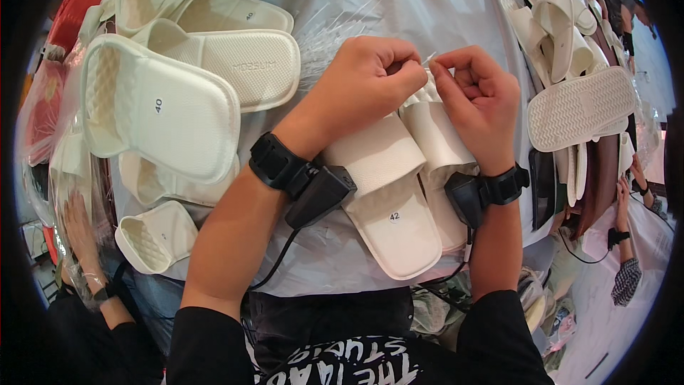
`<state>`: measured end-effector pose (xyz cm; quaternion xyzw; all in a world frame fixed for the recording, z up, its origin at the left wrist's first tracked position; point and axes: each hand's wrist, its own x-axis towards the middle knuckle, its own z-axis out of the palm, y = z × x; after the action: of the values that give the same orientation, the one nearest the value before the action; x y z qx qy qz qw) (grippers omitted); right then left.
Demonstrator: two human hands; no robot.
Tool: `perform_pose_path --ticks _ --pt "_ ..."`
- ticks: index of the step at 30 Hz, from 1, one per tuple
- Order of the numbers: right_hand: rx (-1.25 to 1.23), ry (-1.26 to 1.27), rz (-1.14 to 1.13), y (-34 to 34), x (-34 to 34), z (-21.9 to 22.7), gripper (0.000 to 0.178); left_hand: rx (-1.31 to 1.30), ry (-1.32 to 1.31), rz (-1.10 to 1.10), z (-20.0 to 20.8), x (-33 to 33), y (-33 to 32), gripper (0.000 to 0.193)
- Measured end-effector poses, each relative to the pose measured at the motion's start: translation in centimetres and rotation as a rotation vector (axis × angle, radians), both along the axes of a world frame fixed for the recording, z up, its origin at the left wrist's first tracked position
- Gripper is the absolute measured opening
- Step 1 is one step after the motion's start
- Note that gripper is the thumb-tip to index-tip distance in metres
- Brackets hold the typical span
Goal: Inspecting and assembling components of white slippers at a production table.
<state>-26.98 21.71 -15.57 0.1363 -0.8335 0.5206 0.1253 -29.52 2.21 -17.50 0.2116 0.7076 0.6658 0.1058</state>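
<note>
A pair of cream slide slippers lies side by side in front of me: the left slipper (395, 232) rests over part of the right slipper (440, 135). Both my hands are above their far ends. My left hand (370, 82) is curled, with thumb and forefinger pinched. Close beside it, my right hand (481, 93) pinches too, its other fingers folded. A thin, pale plastic strand (430, 58) shows between the fingertips; its ends are hidden. Beyond my left hand, a loose heap of clear plastic strands (331, 53) lies on the plastic-covered table (442, 0).
Several cream slippers (178, 110) are piled at the left, with a small slipper (158, 237) near the edge. More slippers (581, 107) are heaped at the right. A co-worker's hand (80, 232) is at the far left; other people's arms (625, 242) show at the right.
</note>
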Motion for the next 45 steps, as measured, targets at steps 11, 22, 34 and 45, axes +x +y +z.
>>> perform_pose_path --ticks 11,22,34,45 --pt "0.081 0.012 0.022 -0.3 0.3 0.7 0.005 -0.016 -0.035 0.009 0.4 0.2 -0.2 0.015" --pt "0.065 0.018 -0.015 -0.6 0.4 0.9 0.004 0.021 -0.009 0.025 0.1 0.0 0.2 0.015" --pt "0.117 0.068 0.042 -1.2 0.9 1.3 0.005 -0.034 -0.043 0.019 0.4 0.2 0.0 0.015" --pt "-0.06 -0.004 -0.13 -1.1 0.2 0.4 0.004 0.03 -0.084 0.006 0.1 -0.1 -0.1 0.019"
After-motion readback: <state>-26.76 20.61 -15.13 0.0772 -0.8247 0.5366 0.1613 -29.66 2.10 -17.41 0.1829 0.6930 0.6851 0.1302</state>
